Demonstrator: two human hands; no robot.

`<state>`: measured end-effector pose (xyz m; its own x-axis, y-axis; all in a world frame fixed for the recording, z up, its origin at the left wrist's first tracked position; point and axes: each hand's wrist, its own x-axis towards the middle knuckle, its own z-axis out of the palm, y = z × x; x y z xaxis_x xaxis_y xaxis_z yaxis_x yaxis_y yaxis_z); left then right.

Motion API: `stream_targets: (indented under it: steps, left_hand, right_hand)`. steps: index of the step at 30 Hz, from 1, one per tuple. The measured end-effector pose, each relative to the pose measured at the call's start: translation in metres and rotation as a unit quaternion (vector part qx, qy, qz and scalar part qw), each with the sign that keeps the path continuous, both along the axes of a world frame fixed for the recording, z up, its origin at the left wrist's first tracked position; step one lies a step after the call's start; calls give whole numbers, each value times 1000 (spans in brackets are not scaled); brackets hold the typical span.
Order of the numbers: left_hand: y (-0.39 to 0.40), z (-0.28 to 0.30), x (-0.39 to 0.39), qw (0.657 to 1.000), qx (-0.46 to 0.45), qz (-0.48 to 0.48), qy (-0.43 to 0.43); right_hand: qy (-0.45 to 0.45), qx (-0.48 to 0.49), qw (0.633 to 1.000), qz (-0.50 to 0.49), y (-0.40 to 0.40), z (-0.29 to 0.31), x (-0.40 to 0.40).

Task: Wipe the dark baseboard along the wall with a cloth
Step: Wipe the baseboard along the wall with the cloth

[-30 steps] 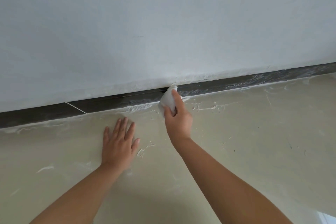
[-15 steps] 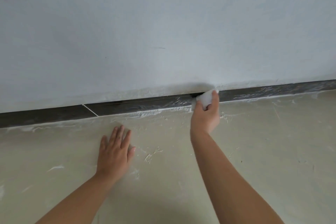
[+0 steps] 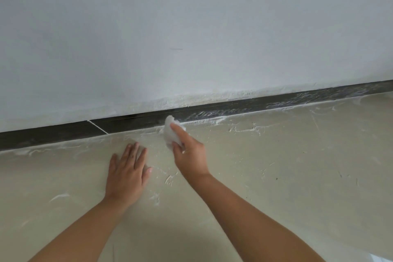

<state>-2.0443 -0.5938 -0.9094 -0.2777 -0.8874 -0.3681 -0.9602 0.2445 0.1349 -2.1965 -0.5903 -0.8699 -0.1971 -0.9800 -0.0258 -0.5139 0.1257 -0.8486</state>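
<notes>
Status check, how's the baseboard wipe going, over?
Right hand holds white cloth at baseboard. Left hand flat on floor. White smears remain to the right. Nothing in the way.

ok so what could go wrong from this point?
1. The cloth in the right hand looks caked white, so it may smear residue along the baseboard rather than lift it.
2. The left hand rests flat on the dusty floor and could slip.
</notes>
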Motion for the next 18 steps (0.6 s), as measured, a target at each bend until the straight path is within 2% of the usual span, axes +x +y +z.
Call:
stream_targets:
  steps: [2, 5, 9, 14, 18]
  left_hand:
    - [1, -2, 2, 1000, -4, -4, 1]
    - [1, -5, 1, 1000, -8, 2, 3]
    - [2, -12, -1, 1000, -11, 2, -6]
    - [6, -11, -6, 1000, -4, 18, -12]
    - [12, -3, -12, 999, -5, 31, 3]
  right_hand:
    - [11, 44, 997, -60, 3, -6, -26]
    - [8, 100, 970, -221, -2, -16, -67]
    - [-10, 91, 924, -370, -15, -19, -110]
    - [-76, 53, 889, -448, -39, -10, -125]
    - [-124, 75, 884, -444, -51, -5, -89]
